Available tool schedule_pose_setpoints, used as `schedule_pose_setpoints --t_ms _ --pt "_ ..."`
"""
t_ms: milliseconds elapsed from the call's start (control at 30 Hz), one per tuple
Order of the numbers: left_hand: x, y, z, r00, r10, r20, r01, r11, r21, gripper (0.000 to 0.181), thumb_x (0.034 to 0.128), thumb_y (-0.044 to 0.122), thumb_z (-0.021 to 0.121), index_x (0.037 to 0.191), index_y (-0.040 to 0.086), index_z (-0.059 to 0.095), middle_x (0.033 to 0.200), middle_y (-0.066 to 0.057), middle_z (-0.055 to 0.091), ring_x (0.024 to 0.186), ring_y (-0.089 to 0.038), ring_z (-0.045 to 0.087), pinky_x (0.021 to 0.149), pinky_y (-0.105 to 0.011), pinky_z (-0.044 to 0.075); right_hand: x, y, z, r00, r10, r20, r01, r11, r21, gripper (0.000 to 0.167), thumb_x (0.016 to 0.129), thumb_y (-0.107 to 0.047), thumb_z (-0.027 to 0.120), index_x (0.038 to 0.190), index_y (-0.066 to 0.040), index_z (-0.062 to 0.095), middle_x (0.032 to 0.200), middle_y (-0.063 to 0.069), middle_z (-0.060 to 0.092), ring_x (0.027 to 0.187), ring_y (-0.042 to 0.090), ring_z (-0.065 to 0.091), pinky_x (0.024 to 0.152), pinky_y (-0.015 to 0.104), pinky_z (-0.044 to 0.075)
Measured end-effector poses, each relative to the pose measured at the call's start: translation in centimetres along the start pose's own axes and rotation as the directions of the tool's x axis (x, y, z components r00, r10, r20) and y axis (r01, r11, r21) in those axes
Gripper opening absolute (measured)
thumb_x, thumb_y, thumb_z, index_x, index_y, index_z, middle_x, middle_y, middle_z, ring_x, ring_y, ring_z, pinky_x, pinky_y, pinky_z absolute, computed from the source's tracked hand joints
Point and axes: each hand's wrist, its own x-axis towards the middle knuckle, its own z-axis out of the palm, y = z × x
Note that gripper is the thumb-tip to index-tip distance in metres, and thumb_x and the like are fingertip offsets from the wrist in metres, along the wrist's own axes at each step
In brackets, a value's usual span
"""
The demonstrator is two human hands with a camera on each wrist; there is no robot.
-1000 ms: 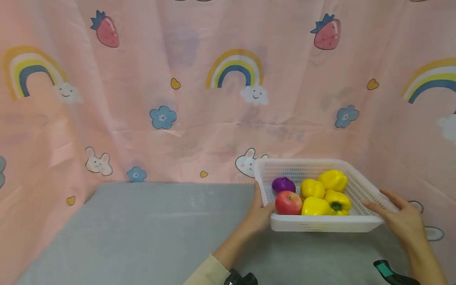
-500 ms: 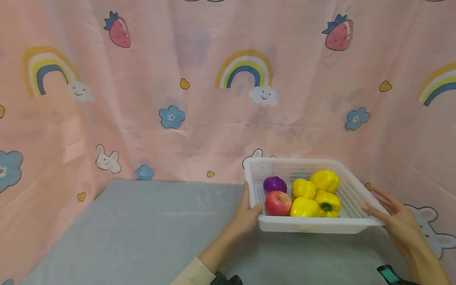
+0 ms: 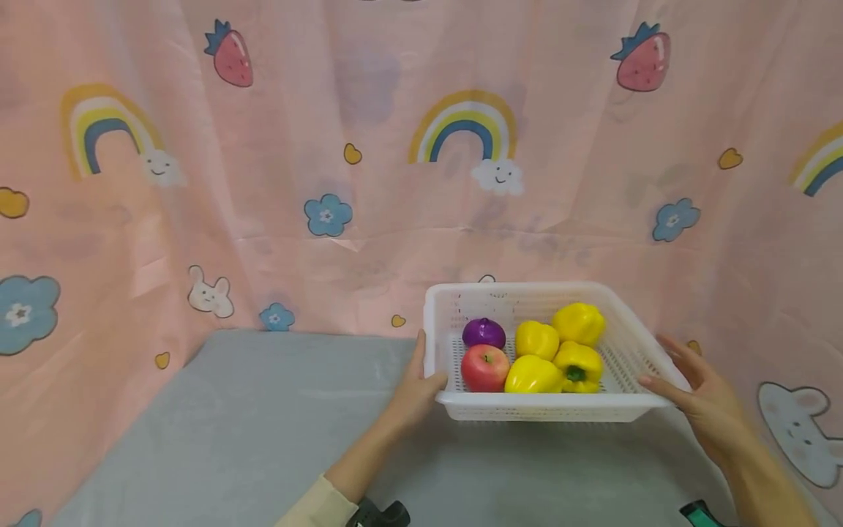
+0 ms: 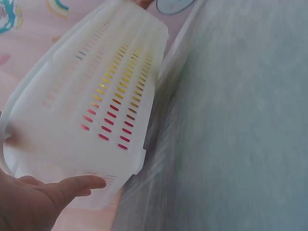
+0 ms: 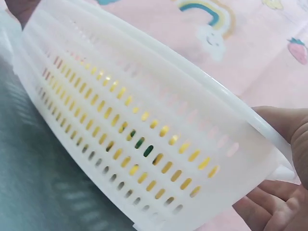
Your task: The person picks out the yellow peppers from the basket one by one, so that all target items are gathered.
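A white slotted basket is held off the grey surface between both hands. Inside lie a purple onion-like vegetable, a red apple and several yellow peppers. My left hand grips the basket's left end, thumb over the rim; the left wrist view shows this hand against the end wall. On the right end, my right hand holds the rim with the thumb on top, and in the right wrist view its fingers reach beneath the rim.
A grey table extends below and to the left of the basket. Behind and at the sides hangs a pink curtain printed with rainbows, strawberries and rabbits. Dark wrist gear shows at the bottom edge.
Both hands and the basket have moved left in the head view, though the backdrop has shifted right. The grips and the basket's contents look the same.
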Motion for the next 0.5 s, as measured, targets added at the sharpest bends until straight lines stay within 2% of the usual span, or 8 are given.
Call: schedule_pose_setpoints --t_ms 167,300,500 --pt "-0.3 -0.2 -1.9 0.998 -0.008 -0.055 0.011 0.998 0.055 0.095 0.0852 0.008 0.055 0.164 0.016 0.003 0.168 -0.015 0.022 0.13 -0.036 0.047 0.103 -0.051 0.051 -0.1 -1.1 1.8 0.999 -0.021 0.025 0.02 0.999 0.043 0.078 0.102 -0.027 0.06 0.163 -0.032 0.011 0.171 0.015 0.005 0.116 -0.008 0.036 0.079 -0.001 0.041" --pt "-0.5 -0.3 -3.6 0.998 0.0 -0.07 0.005 0.997 0.078 0.094 0.0839 0.008 0.055 0.164 0.012 0.006 0.168 -0.017 0.021 0.131 -0.036 0.045 0.105 -0.052 0.048 -0.2 -1.8 3.5 1.0 0.002 0.017 -0.003 0.997 0.077 0.081 0.101 -0.026 0.062 0.163 -0.032 0.011 0.169 0.021 0.01 0.109 -0.015 0.038 0.079 -0.002 0.043" --pt "-0.7 -0.8 -5.8 0.994 0.05 -0.095 -0.04 0.993 0.107 0.094 0.0808 0.006 0.057 0.162 0.004 0.01 0.164 -0.022 0.029 0.125 -0.038 0.048 0.102 -0.047 0.049 -0.4 -2.6 5.8 0.999 0.023 0.028 -0.023 0.999 0.027 0.086 0.1 -0.032 0.064 0.164 -0.02 0.008 0.167 0.025 0.019 0.103 -0.017 0.04 0.078 -0.001 0.043"
